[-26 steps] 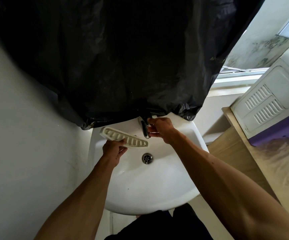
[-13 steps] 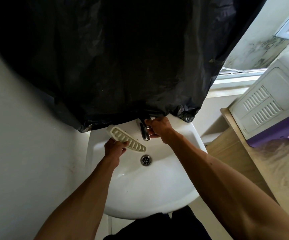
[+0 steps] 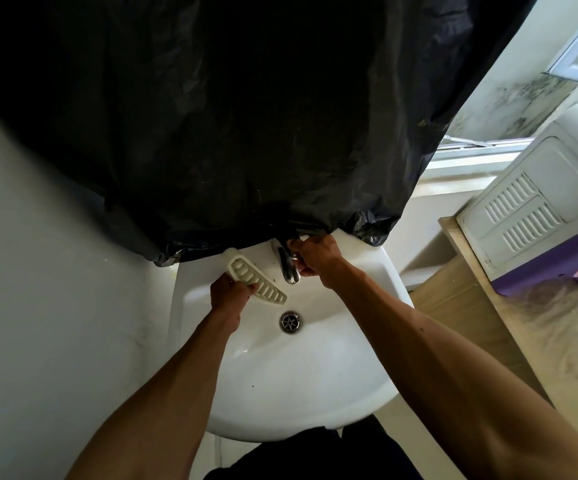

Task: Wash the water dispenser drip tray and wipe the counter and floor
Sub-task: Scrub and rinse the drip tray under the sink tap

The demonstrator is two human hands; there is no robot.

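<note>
A cream slotted drip tray (image 3: 260, 282) is held over the white sink (image 3: 315, 393), tilted with its far end up at the left. My left hand (image 3: 228, 297) grips the tray along its near edge. My right hand (image 3: 317, 259) is curled round the handle of the chrome tap (image 3: 288, 271) at the back of the basin. The tray's lower end lies just left of the spout. I see no water running. The drain (image 3: 291, 322) sits below the tray.
A black plastic sheet (image 3: 246, 116) hangs over the wall above the sink and hides the tap's base. A wooden counter (image 3: 530, 323) stands to the right with a white and purple water dispenser (image 3: 540, 209) on it. A plain wall (image 3: 38, 306) is at left.
My left hand has tilted the tray from nearly level to slanting, its left end raised and moved toward the back of the basin. My right hand has stayed on the tap.
</note>
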